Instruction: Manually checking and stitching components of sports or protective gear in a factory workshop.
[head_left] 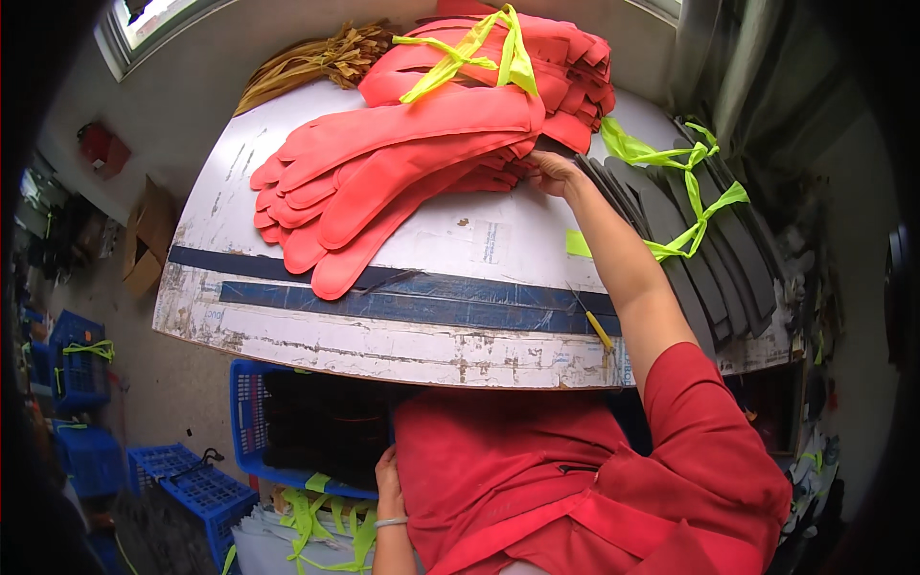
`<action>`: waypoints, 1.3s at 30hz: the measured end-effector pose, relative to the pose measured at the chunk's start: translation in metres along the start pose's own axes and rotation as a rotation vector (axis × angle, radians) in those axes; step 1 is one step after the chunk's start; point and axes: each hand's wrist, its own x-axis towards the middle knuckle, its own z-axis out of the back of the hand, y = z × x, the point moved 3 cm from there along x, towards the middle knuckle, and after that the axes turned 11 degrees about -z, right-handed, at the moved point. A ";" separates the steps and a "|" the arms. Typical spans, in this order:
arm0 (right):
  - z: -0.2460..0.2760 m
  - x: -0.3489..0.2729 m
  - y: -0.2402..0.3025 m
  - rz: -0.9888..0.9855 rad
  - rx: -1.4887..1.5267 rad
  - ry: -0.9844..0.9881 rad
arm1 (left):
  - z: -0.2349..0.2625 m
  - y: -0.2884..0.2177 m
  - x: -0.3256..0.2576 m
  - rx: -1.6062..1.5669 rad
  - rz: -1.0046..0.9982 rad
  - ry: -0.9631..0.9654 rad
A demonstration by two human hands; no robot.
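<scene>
Coral-red curved strips (402,139) lie fanned on the worktable (431,240), long axes running left and nearer from my closer right hand (551,173), fingers at their ends, grip unclear; my left hand's (389,484) closure I cannot tell.

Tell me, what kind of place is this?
It looks like a small workshop, maybe for making things from cut material. There are piles of red cut pieces, dark pieces tied with yellow-green strips, and blue plastic crates near the worn table.

A bright window (155,19) is set in the pale wall (192,105) beyond a scuffed white table (220,201) and grey floor (187,388).
</scene>
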 end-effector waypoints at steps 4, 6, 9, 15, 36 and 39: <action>-0.020 -0.014 -0.020 0.026 -0.066 -0.009 | 0.003 -0.001 0.005 0.168 -0.057 0.003; -0.028 -0.038 -0.042 0.001 -0.102 -0.025 | 0.004 -0.002 0.008 0.208 -0.090 0.019; -0.029 -0.075 -0.081 -0.019 -0.120 -0.042 | 0.001 -0.002 0.006 0.277 -0.069 0.025; -0.031 -0.111 -0.075 0.009 -0.480 -0.245 | 0.017 0.003 0.006 0.341 -0.049 0.015; -0.146 0.011 0.010 0.367 -1.402 -0.525 | -0.172 -0.092 -0.049 0.409 -0.579 0.405; -0.143 -0.022 -0.025 0.506 -1.291 -0.559 | -0.182 -0.101 -0.050 0.443 -0.603 0.410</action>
